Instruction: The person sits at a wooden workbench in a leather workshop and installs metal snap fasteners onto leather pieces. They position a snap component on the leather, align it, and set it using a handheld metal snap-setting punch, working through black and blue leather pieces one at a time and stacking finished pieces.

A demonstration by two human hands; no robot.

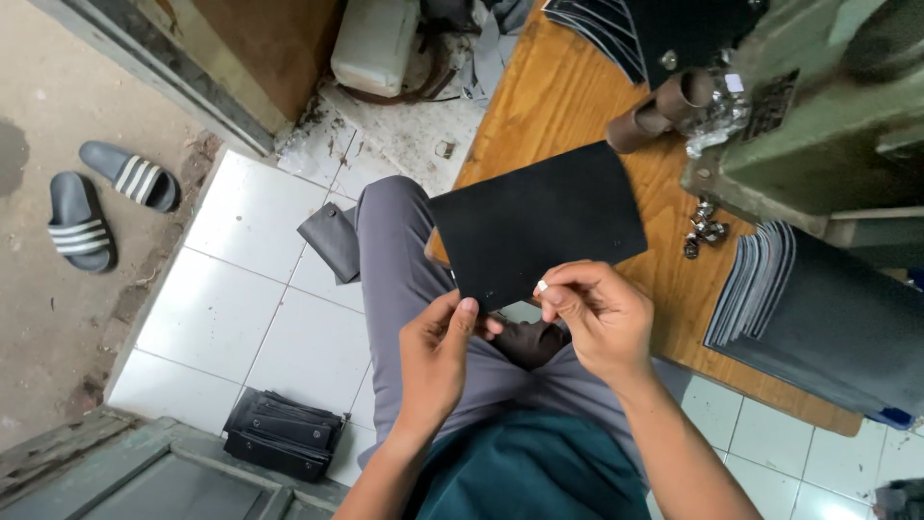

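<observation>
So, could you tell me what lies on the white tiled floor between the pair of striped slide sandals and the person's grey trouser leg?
In the head view, one dark flat pouch-like piece lies there, against the grey trouser leg.

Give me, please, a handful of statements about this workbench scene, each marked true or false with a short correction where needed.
1. Both the left hand and the right hand pinch the lower edge of a black sheet. True.
2. The black sheet is round. False: it is rectangular.
3. A stack of dark sheets lies on the wooden table, to the right of the hands. True.
4. A pair of sandals sits on the wooden table. False: they lie on the floor at the left.
5. A pile of black pieces lies on the white tile floor. True.
</observation>
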